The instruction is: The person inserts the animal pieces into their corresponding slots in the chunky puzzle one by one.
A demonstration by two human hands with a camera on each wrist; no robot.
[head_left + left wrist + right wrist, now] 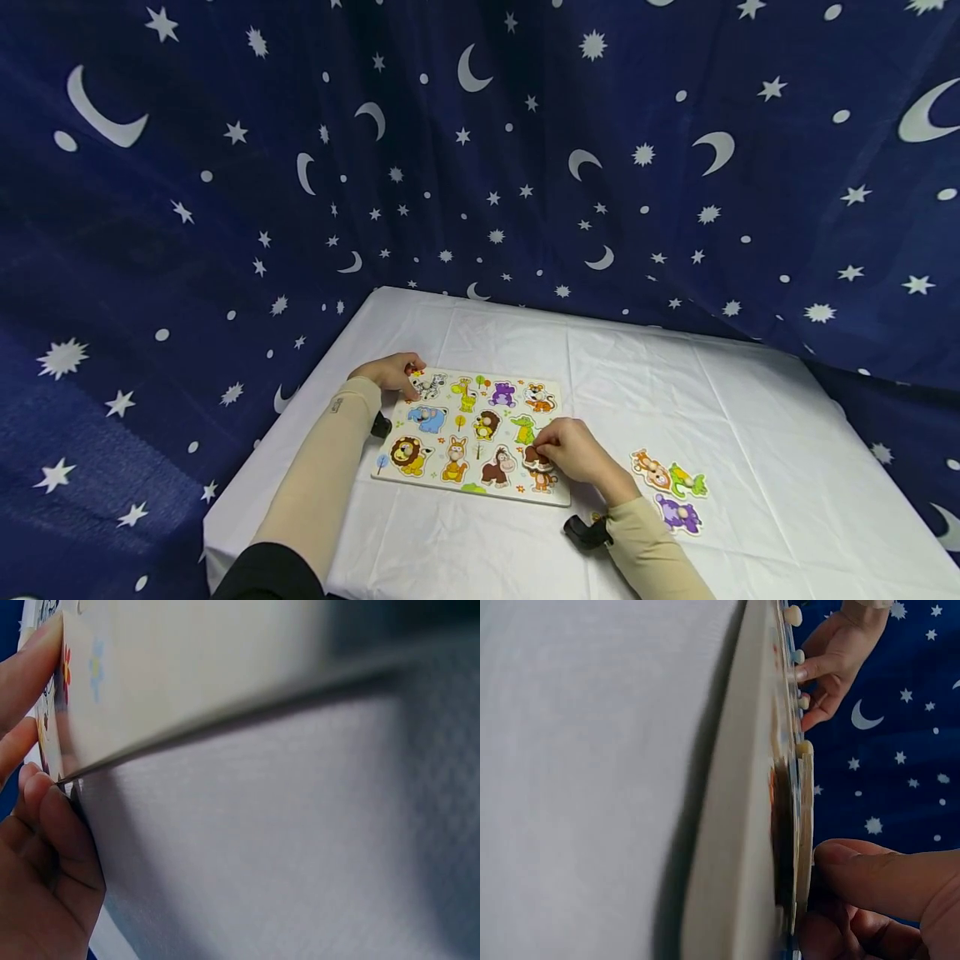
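Note:
A wooden animal puzzle board [442, 410] lies on the white cloth, bearing colourful animals such as a lion, a zebra and a giraffe. At its far left corner my left hand [388, 372] grips the edge, with the thumb over the printed face in the left wrist view. My right hand [576, 450] pinches a brown puzzle piece [536, 458] over the board's near right part, above a monkey picture [542, 481]. Edge-on in the right wrist view, this piece [805, 817] shows as a thin wooden slab just off the board; the fingers partly hide it.
Right of the board lie three loose puzzle pieces: an orange one [651, 471], a green one [687, 481] and a purple hippo [678, 514]. White cloth [450, 550] covers the table. A dark blue curtain [480, 183] with moons and stars hangs behind.

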